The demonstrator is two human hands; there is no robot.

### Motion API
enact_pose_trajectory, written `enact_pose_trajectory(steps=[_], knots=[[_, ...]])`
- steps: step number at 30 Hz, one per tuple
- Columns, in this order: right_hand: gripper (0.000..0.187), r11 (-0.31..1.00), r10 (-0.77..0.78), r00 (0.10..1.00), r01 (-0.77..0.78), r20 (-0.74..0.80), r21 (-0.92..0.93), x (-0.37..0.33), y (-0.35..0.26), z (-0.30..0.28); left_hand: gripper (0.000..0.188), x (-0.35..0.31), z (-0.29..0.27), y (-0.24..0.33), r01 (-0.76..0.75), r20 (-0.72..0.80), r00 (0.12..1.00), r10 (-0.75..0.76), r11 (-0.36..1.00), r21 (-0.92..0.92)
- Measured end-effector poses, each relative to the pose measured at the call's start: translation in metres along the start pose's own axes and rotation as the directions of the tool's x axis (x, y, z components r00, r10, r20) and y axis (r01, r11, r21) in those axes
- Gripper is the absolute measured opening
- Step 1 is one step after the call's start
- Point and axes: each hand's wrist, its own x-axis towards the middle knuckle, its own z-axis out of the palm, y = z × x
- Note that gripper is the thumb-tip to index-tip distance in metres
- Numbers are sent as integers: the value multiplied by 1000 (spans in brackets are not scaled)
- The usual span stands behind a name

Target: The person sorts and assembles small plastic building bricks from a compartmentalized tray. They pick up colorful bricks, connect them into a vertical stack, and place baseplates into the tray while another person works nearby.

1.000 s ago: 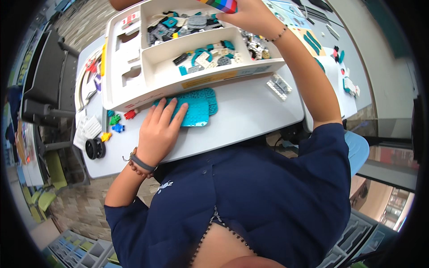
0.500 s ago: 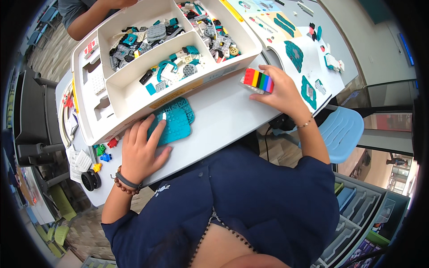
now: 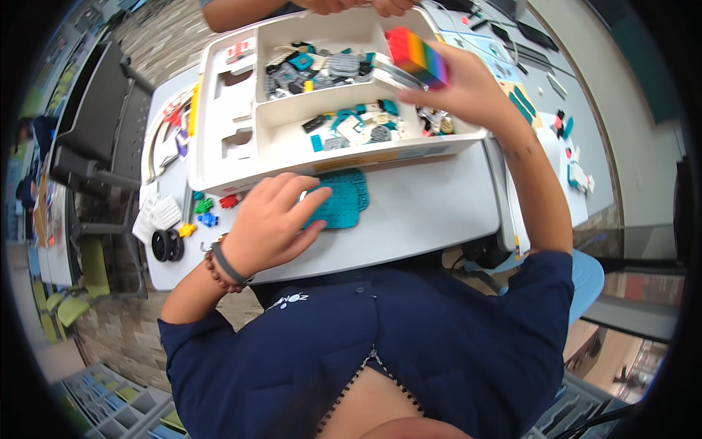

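Note:
My right hand grips a brick block with rainbow stripes and a whitish-grey underside. It is above the right part of a white sorting tray, hiding some of the bricks there. My left hand rests at the tray's near side with fingers spread. Its fingertips reach the left edge of a teal studded plate, which overlaps another teal plate behind it. A small white piece shows by the left fingers. The tray's compartments hold loose grey, teal, white and black bricks.
Small green, red, blue and yellow pieces, a black wheel and paper sheets lie at left. Another person's hands are at the tray's far edge. An instruction booklet lies at right, near a blue chair.
My right hand has carried the rainbow block from above the table at right up over the tray. My left hand stays by the teal plates. The whole view has shifted.

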Motion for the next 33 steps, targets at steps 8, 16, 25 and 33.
enact_pose_trajectory(steps=[8,16,25,33], knots=[[50,926,-13,954,125,300,-355,115,45,75,51,-25,33,-10,75,58,996,-73,997,-35],[39,941,156,963,-213,221,263,45,-14,35,60,-35,29,-11,61,9,998,-60,994,-89],[42,829,-126,830,-213,544,516,-59,-87,68,71,16,-11,14,45,-21,978,-208,307,-951],[47,870,-222,919,35,326,491,-34,-63,21,47,28,-32,-5,-162,-242,834,-496,200,-966]])
